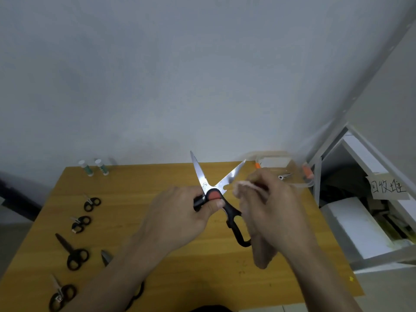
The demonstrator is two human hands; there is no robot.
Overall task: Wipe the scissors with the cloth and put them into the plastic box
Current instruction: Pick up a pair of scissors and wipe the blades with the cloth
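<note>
Scissors (pixel 217 188) held up at frame centre over table (pixel 157 176), blades spread in V. Your left hand (pixel 180 212) grips pivot and one handle, thumb pressed on red hub. Your right hand (pixel 270 199) pinches cloth (pixel 245 184) bunched just beside right blade. Wipe from pivot toward tip, cloth on flat sides, fingers off edge. Plastic box (pixel 290 176) waits upper right of table, blurred. Spare scissors (pixel 74 253) lie lower left.

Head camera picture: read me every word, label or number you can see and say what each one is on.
"回收堆": handwritten on the white paper sign taped to the grey metal shelf at the right.
Two small white-capped tubes at the wooden table's far left: labels too blurred to read.
Large black-handled scissors with the red pivot: a mark on the blade, unreadable.
</note>
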